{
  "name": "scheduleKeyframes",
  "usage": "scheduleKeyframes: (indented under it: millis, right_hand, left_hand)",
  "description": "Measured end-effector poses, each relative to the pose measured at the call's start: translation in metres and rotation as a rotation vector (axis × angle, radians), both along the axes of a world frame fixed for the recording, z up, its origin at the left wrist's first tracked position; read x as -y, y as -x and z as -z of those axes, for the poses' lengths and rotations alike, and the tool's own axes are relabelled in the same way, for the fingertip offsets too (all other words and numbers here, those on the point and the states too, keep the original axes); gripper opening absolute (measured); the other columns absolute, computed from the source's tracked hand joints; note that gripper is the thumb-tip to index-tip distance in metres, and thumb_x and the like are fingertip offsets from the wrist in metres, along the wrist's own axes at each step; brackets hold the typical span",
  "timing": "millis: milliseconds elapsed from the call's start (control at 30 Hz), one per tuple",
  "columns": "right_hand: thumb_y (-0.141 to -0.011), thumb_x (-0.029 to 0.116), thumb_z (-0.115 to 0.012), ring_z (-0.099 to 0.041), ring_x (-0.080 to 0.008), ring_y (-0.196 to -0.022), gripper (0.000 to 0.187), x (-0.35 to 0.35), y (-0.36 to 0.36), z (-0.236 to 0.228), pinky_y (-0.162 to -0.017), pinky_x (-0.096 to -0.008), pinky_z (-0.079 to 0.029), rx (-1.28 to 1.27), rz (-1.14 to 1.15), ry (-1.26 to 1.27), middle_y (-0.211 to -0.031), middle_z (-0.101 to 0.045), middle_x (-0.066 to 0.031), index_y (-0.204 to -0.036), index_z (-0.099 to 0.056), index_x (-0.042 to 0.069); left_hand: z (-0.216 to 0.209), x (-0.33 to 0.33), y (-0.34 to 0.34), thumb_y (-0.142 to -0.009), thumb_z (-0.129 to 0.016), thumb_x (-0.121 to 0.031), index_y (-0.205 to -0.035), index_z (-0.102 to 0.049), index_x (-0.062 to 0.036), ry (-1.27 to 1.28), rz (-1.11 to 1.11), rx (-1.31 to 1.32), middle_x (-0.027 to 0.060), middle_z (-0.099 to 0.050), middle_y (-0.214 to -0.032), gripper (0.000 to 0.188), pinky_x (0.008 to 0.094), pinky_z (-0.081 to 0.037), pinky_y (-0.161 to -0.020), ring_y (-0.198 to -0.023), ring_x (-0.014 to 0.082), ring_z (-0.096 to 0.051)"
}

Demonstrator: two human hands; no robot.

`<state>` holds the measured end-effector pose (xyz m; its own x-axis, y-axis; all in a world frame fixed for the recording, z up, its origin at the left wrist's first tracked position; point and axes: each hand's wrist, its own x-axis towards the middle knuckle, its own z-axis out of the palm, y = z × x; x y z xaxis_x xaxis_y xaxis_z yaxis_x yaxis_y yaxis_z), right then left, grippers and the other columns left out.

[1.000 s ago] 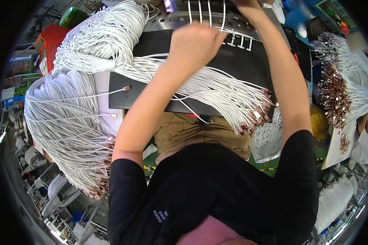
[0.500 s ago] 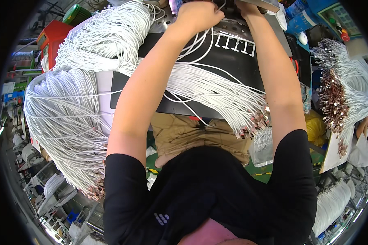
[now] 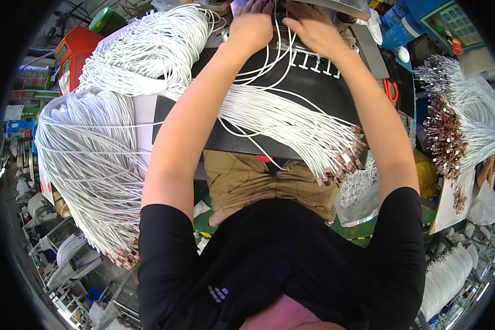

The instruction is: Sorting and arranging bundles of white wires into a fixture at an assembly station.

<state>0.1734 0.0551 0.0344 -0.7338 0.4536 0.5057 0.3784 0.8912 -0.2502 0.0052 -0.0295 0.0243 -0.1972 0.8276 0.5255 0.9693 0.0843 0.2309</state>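
Both my hands reach to the top edge of the picture, at a metal fixture [image 3: 285, 34]. My left hand [image 3: 252, 26] has its fingers stretched forward over the fixture, fingertips partly hidden at the edge. My right hand [image 3: 312, 30] lies beside it, fingers extended toward the left hand and thumb apart. Several white cables [image 3: 280, 58] run up between the hands from the black work surface [image 3: 335, 93]. Nearer me, a fanned bundle of white cables [image 3: 280, 118] lies across that surface, its brown-and-metal connector ends [image 3: 344, 162] to the right. What the fingertips touch is hidden.
Large piles of white cable lie at the far left [image 3: 143, 52] and left [image 3: 88, 148]. A row of white T-shaped plastic pieces [image 3: 316, 65] lies by my right wrist. More cables with connectors [image 3: 448, 126] hang right, near a blue machine [image 3: 451, 25]. A plastic bag [image 3: 360, 192] sits below.
My left hand has gone from a closed grip to stretched fingers. My right hand has come leftward from behind the metal block, closer to the left. The looped cables now rise between both hands.
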Motion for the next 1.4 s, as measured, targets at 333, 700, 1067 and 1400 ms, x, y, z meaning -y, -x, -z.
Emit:
scheduleKeyframes:
  millis: [333,700,1067,1400]
  right_hand:
    - [-0.097,0.041,-0.049,-0.05,-0.038,-0.125,0.054,0.004,0.008,0.004,-0.111,-0.047,-0.034,0.028,0.068,-0.024,-0.13,-0.058,-0.0228,-0.13,-0.057,-0.001]
    - [-0.092,0.022,-0.057,-0.059,-0.0374,-0.111,0.031,0.0,0.019,0.019,-0.094,-0.0464,-0.048,0.23,0.408,0.02,-0.114,-0.065,-0.0229,-0.112,-0.065,0.0]
    - [-0.103,0.014,-0.047,-0.058,-0.0123,-0.072,0.027,0.122,-0.233,0.013,-0.066,-0.0263,-0.047,-0.865,0.706,0.284,-0.085,-0.067,-0.0071,-0.091,-0.066,0.0]
    - [-0.081,-0.006,-0.06,-0.063,-0.024,-0.109,0.032,0.295,-0.228,0.117,-0.08,-0.0388,-0.054,-0.429,0.546,1.207,-0.113,-0.063,-0.0141,-0.113,-0.059,-0.002]
  left_hand:
    - [0.01,-0.008,-0.007,-0.092,-0.048,-0.019,-0.138,-0.051,-0.005,0.071,-0.062,-0.386,0.0215,-0.057,-0.135,0.048,0.0484,-0.039,-0.107,-0.13,0.0281,-0.051]
    - [0.001,-0.022,-0.016,-0.089,-0.049,-0.017,-0.11,-0.071,-0.008,0.394,-0.161,-0.133,0.0164,-0.074,-0.095,0.031,0.0529,-0.049,-0.088,-0.089,0.0338,-0.071]
    - [-0.01,0.254,-0.035,-0.101,-0.056,-0.029,-0.084,-0.065,0.0047,0.388,0.772,1.624,0.0146,-0.067,-0.074,0.039,0.0343,-0.053,-0.063,-0.063,0.0227,-0.065]
    - [0.137,0.349,-0.02,-0.099,-0.055,-0.019,-0.094,-0.062,0.0004,-0.032,-0.362,1.609,0.0148,-0.069,-0.089,0.022,0.0324,-0.054,-0.072,-0.077,0.0228,-0.068]
